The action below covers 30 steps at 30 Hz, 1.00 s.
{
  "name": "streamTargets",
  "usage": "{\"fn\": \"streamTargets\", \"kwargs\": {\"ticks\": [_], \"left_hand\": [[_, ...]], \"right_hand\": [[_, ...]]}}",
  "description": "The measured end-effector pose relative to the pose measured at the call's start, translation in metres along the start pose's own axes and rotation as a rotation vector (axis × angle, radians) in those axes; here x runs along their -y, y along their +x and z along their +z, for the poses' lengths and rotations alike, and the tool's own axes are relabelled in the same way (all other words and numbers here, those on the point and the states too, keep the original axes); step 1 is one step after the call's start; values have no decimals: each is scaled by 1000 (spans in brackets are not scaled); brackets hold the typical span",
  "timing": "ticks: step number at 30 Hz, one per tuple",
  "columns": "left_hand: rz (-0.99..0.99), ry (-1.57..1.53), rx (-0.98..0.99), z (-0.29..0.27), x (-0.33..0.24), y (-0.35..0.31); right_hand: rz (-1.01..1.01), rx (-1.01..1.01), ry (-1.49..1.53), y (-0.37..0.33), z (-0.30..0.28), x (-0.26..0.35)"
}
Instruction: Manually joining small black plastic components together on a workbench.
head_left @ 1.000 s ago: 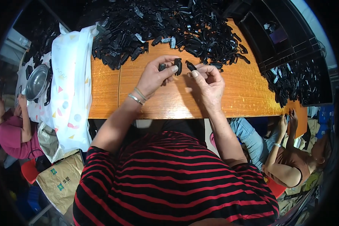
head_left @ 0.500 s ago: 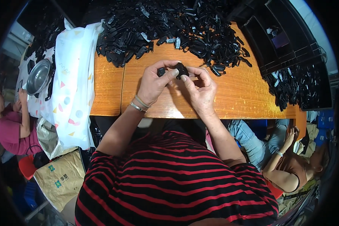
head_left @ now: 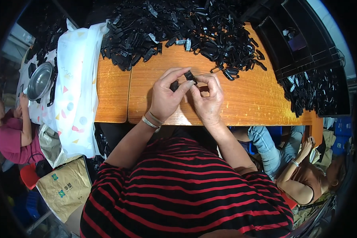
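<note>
Over the near part of the wooden table, my two hands meet at a small black plastic part [head_left: 190, 75]. The thumb and forefinger of my left hand [head_left: 164, 95] pinch it. A second black piece [head_left: 174, 86] shows inside the curl of that same hand. From the other side, my right hand [head_left: 208, 101] is closed, its thumb and fingertips at the edge of the part. Exactly what its fingertips grip is partly hidden. Beyond my hands spreads a large heap of black plastic parts [head_left: 178, 23], a few with shiny grey faces.
A black bin [head_left: 334, 109] of similar parts stands at the right of the wooden table [head_left: 250, 99]. White patterned sheeting [head_left: 77, 79] covers the left side, with a metal bowl [head_left: 41, 81] beyond it. One person sits at the left, another at the right. A paper sack [head_left: 65, 188] stands lower left.
The black part between my hands has been turned, and its long side now tilts upward. My hands have shifted slightly, with the right fingers drawn a little more inward.
</note>
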<state>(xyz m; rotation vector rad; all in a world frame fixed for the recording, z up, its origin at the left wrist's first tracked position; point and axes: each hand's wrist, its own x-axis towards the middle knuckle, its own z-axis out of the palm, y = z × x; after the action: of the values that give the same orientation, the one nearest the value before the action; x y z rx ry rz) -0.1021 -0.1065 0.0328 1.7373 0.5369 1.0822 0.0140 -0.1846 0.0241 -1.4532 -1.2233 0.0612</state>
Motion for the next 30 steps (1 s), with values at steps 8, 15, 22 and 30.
{"fn": "streamTargets", "kwargs": {"ticks": [8, 15, 22, 30], "left_hand": [[-109, -49, 50, 1, -6, -9], [-238, -463, 56, -2, -4, -15], [-279, -392, 99, -24, -17, -17], [-599, -28, -34, -97, -7, -70]], "right_hand": [[117, 26, 15, -13, 4, -11], [256, 241, 103, -18, 5, -6], [192, 291, 246, -25, 14, 11], [-66, 730, 129, -7, 30, -4]]}}
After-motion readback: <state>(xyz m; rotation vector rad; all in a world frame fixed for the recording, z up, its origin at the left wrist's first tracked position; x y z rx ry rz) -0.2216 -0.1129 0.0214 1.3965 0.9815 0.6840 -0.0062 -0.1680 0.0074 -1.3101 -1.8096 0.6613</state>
